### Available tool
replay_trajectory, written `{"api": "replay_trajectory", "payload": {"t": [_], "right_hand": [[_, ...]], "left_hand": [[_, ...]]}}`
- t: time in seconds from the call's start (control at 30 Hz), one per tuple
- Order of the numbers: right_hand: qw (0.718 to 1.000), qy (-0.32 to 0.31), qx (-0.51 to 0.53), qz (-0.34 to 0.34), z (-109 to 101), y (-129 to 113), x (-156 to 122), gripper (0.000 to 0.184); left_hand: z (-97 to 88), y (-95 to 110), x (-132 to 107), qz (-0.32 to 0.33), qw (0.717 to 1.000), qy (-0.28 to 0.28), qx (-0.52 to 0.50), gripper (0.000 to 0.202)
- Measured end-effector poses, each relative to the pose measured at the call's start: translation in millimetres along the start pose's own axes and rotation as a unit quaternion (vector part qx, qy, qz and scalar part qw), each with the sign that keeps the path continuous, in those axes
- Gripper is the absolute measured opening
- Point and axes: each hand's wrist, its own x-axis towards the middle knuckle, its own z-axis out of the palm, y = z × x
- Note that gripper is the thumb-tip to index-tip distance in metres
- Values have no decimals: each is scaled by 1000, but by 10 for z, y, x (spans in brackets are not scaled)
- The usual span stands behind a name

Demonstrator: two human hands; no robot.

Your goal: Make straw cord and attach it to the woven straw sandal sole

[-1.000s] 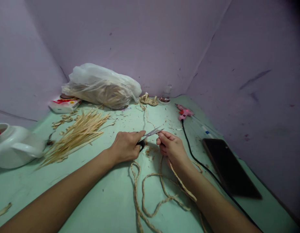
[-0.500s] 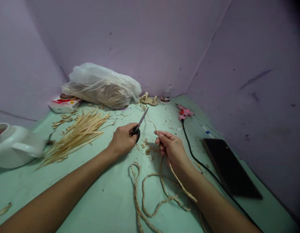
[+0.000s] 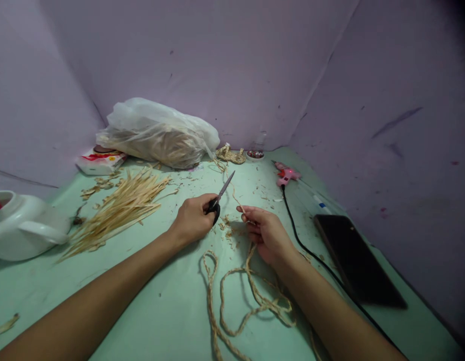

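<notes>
My left hand (image 3: 193, 216) is wrapped round the black handles of a pair of scissors (image 3: 224, 186), whose blades look closed and point up and away. Pinched between the thumb and fingers of my right hand (image 3: 263, 228) is a thin twisted cord (image 3: 234, 193), its free end rising beyond the fingertips. The thicker length of this pale fibre cord (image 3: 222, 306) hangs from below that hand and lies in loops on the green table (image 3: 150, 306). Small fibre trimmings (image 3: 228, 228) are scattered between both hands.
Dry straw strips (image 3: 123, 210) lie left, near a white pot (image 3: 33, 225). A filled plastic bag (image 3: 161, 133), a small woven piece (image 3: 231, 154) and a dish of beads (image 3: 255, 154) stand at the back. Right are a pink glue gun (image 3: 287, 174), its black cable and a phone (image 3: 355, 260).
The scissors in my left hand have shifted slightly right. My right hand has slid along the cord, so more of its thin end shows; the loose strand by the right wrist has dropped lower.
</notes>
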Motion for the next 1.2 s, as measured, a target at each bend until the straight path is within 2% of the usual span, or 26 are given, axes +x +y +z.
{"api": "replay_trajectory", "payload": {"t": [0.13,0.23,0.37,0.5,0.63,0.73,0.93,1.07,1.2], "right_hand": [[997,46,-32,-54,23,20,4,23],[993,61,-41,-88,22,49,24,23],[989,62,-52,-124,-7,84,55,18],[982,64,-82,-155,-24,104,71,12],[979,67,-94,-167,-24,102,68,12],[979,76,-99,-164,-22,93,57,15],[984,71,-83,-141,-11,91,48,18],[986,70,-73,-136,-2,78,33,17],[988,68,-57,-125,1,33,-5,14]], "left_hand": [[-76,130,-38,19,995,-35,87,34],[-116,221,-77,50,986,-36,154,37],[-111,240,-126,122,957,-68,253,44],[-82,205,-148,133,932,-88,325,52],[-76,193,-137,118,938,-94,312,50],[-89,190,-108,95,953,-90,273,42],[-107,158,-51,8,987,-30,158,36],[-104,196,-65,23,986,-18,167,35],[-100,238,-86,24,980,-31,197,37]]}}
